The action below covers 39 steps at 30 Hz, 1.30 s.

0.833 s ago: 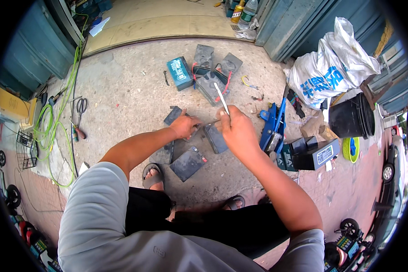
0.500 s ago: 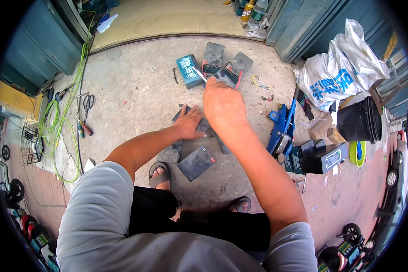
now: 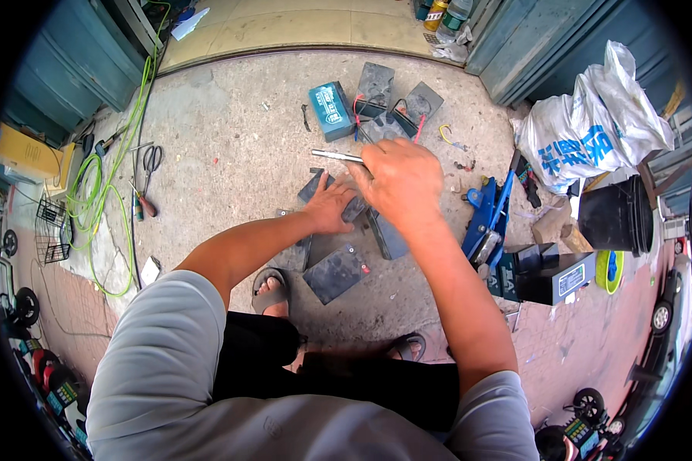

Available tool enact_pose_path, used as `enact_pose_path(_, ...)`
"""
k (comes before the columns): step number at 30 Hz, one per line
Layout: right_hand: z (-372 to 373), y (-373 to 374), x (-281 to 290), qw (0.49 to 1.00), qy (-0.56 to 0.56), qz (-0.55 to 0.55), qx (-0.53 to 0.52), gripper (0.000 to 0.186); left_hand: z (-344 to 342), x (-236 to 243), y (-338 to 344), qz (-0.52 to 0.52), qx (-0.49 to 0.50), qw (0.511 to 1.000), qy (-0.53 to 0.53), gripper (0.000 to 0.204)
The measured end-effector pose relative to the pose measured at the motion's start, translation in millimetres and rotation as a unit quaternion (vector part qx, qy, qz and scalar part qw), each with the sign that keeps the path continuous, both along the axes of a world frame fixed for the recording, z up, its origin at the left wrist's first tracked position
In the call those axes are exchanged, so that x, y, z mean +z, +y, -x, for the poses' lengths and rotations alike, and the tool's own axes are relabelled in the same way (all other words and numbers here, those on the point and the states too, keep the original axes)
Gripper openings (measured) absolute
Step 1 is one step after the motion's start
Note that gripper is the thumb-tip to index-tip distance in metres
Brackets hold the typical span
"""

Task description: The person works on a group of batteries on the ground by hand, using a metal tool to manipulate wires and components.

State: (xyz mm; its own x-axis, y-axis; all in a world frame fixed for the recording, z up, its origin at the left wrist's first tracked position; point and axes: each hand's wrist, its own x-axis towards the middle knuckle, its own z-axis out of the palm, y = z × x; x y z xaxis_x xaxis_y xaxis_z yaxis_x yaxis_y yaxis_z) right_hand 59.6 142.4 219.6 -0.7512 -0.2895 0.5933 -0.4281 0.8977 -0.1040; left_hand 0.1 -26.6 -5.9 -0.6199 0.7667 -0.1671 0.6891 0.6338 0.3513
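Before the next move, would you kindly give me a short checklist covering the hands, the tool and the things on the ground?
1. Tool grip: ok; the right hand is closed around the silver tool.
2. Tool's far end in sight: cannot tell where it points; the fist hides it.
3. Left hand placement: cannot tell; it lies spread among the dark batteries, covering what it presses on.
4. Hand protection: not ok, I'd say; both hands are bare.
5. Red wire connection: cannot tell; its ends are too small.
6. Scissors out of the way: ok; they lie apart, to the left.
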Motion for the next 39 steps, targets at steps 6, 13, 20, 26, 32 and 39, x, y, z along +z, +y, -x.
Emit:
enact_pose_path(6, -4, 6, 0, 0.987, 0.052, 0.034, 0.146, 0.022, 8, -20, -4, -0.047, -0.04, 0.998, 0.001, 0.102)
enact_pose_path(13, -7, -12, -57, 0.744, -0.185, 0.613, 0.188, 0.037, 19, 36, 7, -0.204, -0.037, 0.96, -0.19, 0.044)
enact_pose_path(20, -17, 2, -73, 0.864, -0.225, 0.44, 0.097, 0.04, 11, 48, 6, -0.246, -0.018, 0.967, -0.056, 0.021)
enact_pose_path(26, -20, 7, -91, 0.899, -0.208, 0.382, 0.06, 0.039, 7, 42, 11, -0.266, -0.053, 0.957, -0.098, 0.018)
enact_pose_path(32, -19, 4, -88, 0.91, -0.264, 0.312, 0.061, 0.043, 10, 42, -3, -0.208, 0.012, 0.962, -0.174, 0.033)
enact_pose_path(39, -15, 3, -84, 0.916, -0.277, 0.287, 0.048, 0.032, 8, 70, -5, -0.24, -0.06, 0.95, -0.191, 0.038)
